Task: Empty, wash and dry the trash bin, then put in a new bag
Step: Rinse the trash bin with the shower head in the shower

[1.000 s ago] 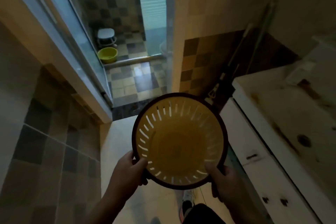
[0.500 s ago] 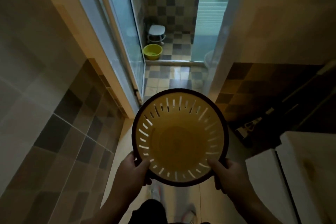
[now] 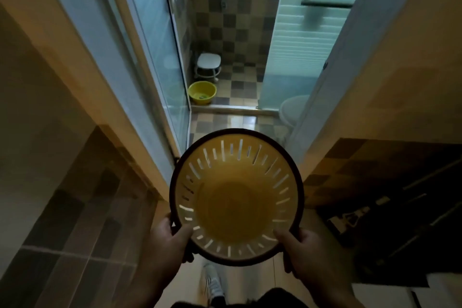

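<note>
I look straight down into a round yellow trash bin (image 3: 236, 202) with slotted walls and a dark rim; it holds nothing. My left hand (image 3: 168, 245) grips the rim at its lower left, thumb inside the wall. My right hand (image 3: 306, 252) grips the rim at its lower right, thumb over the edge. The bin is carried upright at waist height above the floor, in front of a bathroom doorway.
Ahead lies a tiled bathroom with a yellow basin (image 3: 202, 92) and a white stool (image 3: 208, 64) on its floor, and a toilet (image 3: 291, 109) at the right. A glass door (image 3: 155, 40) stands open on the left. Mop handles (image 3: 390, 210) lean at the right wall.
I have walked forward with the bin; the doorway and bathroom are nearer and more centred. The white cabinet has slid out of view at the right. Both hands keep their hold.
</note>
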